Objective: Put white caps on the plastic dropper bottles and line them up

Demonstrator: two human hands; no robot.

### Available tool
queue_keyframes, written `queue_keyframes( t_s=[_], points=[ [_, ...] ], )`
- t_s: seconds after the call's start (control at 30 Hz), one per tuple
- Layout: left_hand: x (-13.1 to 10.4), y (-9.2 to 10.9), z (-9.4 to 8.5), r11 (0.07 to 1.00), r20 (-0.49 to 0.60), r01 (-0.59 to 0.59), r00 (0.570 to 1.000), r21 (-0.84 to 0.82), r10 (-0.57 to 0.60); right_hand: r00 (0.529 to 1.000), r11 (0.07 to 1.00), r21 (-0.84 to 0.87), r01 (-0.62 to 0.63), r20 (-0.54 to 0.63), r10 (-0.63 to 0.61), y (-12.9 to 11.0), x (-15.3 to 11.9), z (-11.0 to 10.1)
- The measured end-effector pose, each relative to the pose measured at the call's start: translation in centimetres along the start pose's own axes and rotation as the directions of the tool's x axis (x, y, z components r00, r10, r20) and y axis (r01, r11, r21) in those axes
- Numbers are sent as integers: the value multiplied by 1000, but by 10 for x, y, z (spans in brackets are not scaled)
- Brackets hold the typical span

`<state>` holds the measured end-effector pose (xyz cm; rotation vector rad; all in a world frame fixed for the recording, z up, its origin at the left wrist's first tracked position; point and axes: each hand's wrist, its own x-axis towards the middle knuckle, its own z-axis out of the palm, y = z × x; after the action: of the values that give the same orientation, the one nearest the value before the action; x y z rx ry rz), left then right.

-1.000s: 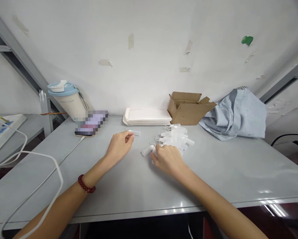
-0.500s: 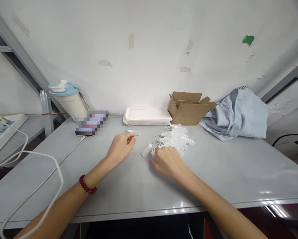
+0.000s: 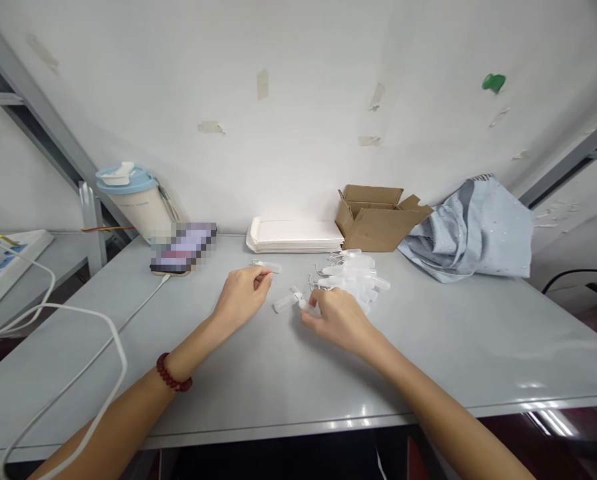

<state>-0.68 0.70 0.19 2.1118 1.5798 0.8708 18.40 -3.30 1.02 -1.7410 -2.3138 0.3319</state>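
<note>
My left hand (image 3: 241, 291) rests on the grey table with its fingers curled together in a pinch; whatever they hold, if anything, is hidden. Just beyond its fingertips lies a small translucent plastic bottle (image 3: 273, 267). My right hand (image 3: 339, 313) is closed, thumb and fingers pinching another small translucent bottle (image 3: 306, 307) at the left edge of a pile. That pile (image 3: 356, 273) holds several similar bottles with thin white cords. Between my hands, a loose bottle (image 3: 284, 303) lies at a slant, its end close to the pinched one.
A stack of white envelopes (image 3: 298, 235) and an open cardboard box (image 3: 383, 223) stand against the wall. Light-blue cloth (image 3: 478, 233) lies at right. A phone (image 3: 184, 248) with a white cable (image 3: 143, 303) and a blue-lidded tumbler (image 3: 141, 203) are at left.
The loose bottle between my hands has shifted slightly left. My right hand's fingers have drawn out from the pile edge, and a bottle now shows at their tips. My left hand stays put.
</note>
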Motion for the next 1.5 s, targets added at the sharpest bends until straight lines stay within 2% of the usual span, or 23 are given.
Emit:
queue_keyframes(
  t_s=[0.2,0.37,0.5,0.6,0.7,0.9,1.17,1.5],
  points=[
    [-2,5,-3,997,-3,-12,1000,-70,12,995,946,322,34,-103,-1,5,6,-9],
    [-3,13,-8,962,74,57,997,-267,-38,993,813,576,88,-113,-27,5,7,-15],
    [-2,16,-12,839,197,181,976,-514,-90,999,677,735,40,-18,-39,6,7,-16],
    [-1,14,-14,737,243,246,963,-630,-113,996,586,810,9,44,-77,7,7,-15],
    [-2,13,-14,692,280,281,953,-665,-118,993,536,844,5,59,-102,7,7,-14],
    [-2,13,-14,661,319,301,943,-688,-97,988,505,863,11,69,-140,8,6,-14],
    [-2,15,-16,690,342,285,938,-665,-57,986,514,858,11,77,-150,7,5,-15],
    [-5,17,-18,665,397,309,917,-680,-20,988,480,877,20,57,-144,5,5,-17]
  ],
)
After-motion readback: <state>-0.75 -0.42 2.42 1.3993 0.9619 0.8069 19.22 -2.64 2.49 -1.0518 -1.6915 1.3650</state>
